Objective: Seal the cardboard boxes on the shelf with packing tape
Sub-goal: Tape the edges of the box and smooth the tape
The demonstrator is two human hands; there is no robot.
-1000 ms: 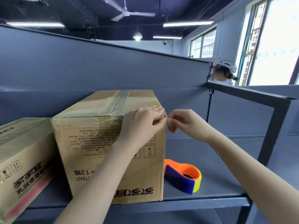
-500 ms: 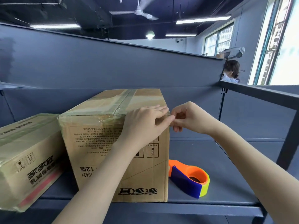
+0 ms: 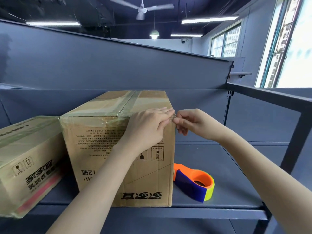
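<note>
The box [image 3: 104,157] is sitting upright on the grey shelf [image 3: 233,179], and its print is reading upside down from here. Shiny clear tape [image 3: 109,120] is running along its top front edge, and more is going down the middle seam on top.

The left hand [image 3: 148,129] is lying flat on the upper right part of the box front. Its fingers are straight and side by side, pressing along the top edge right up to the corner.

The right hand [image 3: 192,124] is coming in from the right side of that same corner. Its thumb and forefinger are pinching a little crinkly end of the tape there, and the other fingers are curling under. The two hands are pretty much meeting fingertip to fingertip at the corner.

The tape dispenser [image 3: 189,183], the orange, blue and yellow-green plastic kind, is lying on the shelf just beside the box's bottom right corner, and nobody's holding it. Can't really tell if it's touching the cardboard or not.

A second box [image 3: 28,157] is sitting to the left with greenish tape across its top. It's tucked right up against the first one and hanging a bit over the front lip of the shelf.
</note>
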